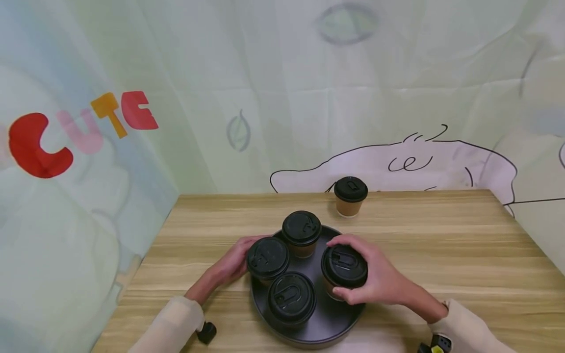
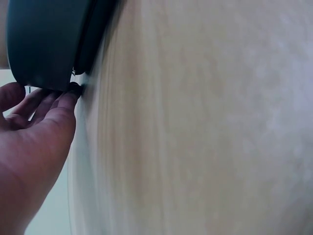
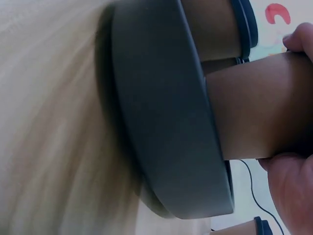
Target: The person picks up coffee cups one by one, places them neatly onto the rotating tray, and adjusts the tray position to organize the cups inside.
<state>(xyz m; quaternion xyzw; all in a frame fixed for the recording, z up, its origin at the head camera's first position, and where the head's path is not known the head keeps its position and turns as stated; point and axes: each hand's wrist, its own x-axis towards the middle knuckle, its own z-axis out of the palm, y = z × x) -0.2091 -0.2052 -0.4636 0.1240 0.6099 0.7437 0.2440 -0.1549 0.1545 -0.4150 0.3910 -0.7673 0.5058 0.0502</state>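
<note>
A dark round tray [image 1: 331, 326] holds several brown paper cups with black lids. My right hand [image 1: 377, 274] grips one paper cup [image 1: 344, 267] at the tray's right side, thumb and fingers around it just below the lid. In the right wrist view that cup [image 3: 264, 107] stands inside the tray wall [image 3: 161, 107]. At the tray's left edge my left hand [image 1: 238, 257] holds the side, its fingertips partly hidden behind a lidded cup [image 1: 268, 259]. Two more cups stand at the tray's back [image 1: 302, 229] and front [image 1: 291, 299].
Another lidded paper cup [image 1: 350, 196] stands on the wooden table [image 1: 441, 235] near its back edge, beyond the tray. A printed curtain [image 1: 282, 98] hangs behind the table and along its left side. A thin black cable [image 3: 252, 188] shows in the right wrist view.
</note>
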